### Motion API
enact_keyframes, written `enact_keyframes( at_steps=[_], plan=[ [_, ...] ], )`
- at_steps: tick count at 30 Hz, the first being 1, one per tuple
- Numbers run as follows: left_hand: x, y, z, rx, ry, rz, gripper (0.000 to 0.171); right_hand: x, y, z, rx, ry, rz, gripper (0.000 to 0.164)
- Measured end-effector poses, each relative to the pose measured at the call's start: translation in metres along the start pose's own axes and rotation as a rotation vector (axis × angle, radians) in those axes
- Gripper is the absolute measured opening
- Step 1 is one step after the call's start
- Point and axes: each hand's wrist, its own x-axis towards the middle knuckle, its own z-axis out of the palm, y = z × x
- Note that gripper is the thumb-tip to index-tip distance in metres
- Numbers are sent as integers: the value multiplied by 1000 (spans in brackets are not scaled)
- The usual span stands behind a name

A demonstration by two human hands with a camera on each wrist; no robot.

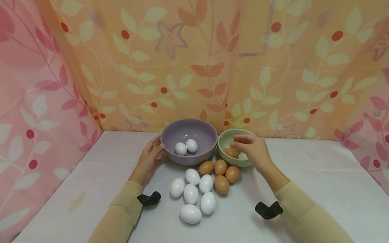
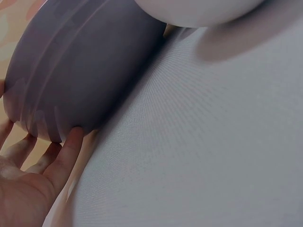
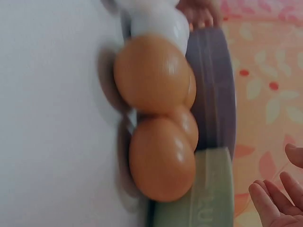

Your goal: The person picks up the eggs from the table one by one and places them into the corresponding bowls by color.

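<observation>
Purple and glossy, the larger bowl (image 1: 188,160) stands in the head view with two white eggs (image 1: 191,146) inside it. Just to its right is the green bowl (image 1: 222,153), where a brown egg (image 1: 230,153) lies with its long axis running roughly sideways; which end is narrower cannot be told. The right hand (image 1: 253,149) hangs over the green bowl, above and to the right of that egg, its fingers loosely bent. The left hand (image 1: 150,156) rests against the purple bowl's left side. In front of the purple bowl, four loose brown eggs (image 1: 221,185) and six loose white eggs (image 1: 190,214) lie between the forearms. The nearest white one lies lengthwise across; the one behind it to the right points toward the purple bowl.

In the left wrist view, the left hand's fingers are spread, tips touching the purple bowl's outer wall. A white egg, cut off by the frame, shows past the bowl; its axis cannot be told.

In the right wrist view, the right hand's fingers and thumb stand apart, pinching nothing visible, beyond the green bowl from the purple one.
</observation>
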Motion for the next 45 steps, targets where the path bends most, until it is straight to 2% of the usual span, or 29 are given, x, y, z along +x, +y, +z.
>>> enact_keyframes(
  at_steps=[7, 17, 23, 35, 45],
  plan=[
    [0, 1, -1, 7, -7, 4, 59, -29, -1, 13, 102, -57, -55, 47],
    [0, 1, 1, 9, -4, -6, 59, -65, 0, 22, 121, -134, -18, 44],
    [0, 1, 0, 12, 8, -12, 59, -83, 3, 28, 183, -189, -10, 48],
    [0, 1, 0, 19, -9, -3, 58, -103, 8, 38, 156, -227, 51, 47],
    [0, 1, 1, 26, -2, -2, 58, -114, 11, 48, 120, -268, 46, 50]
  ],
)
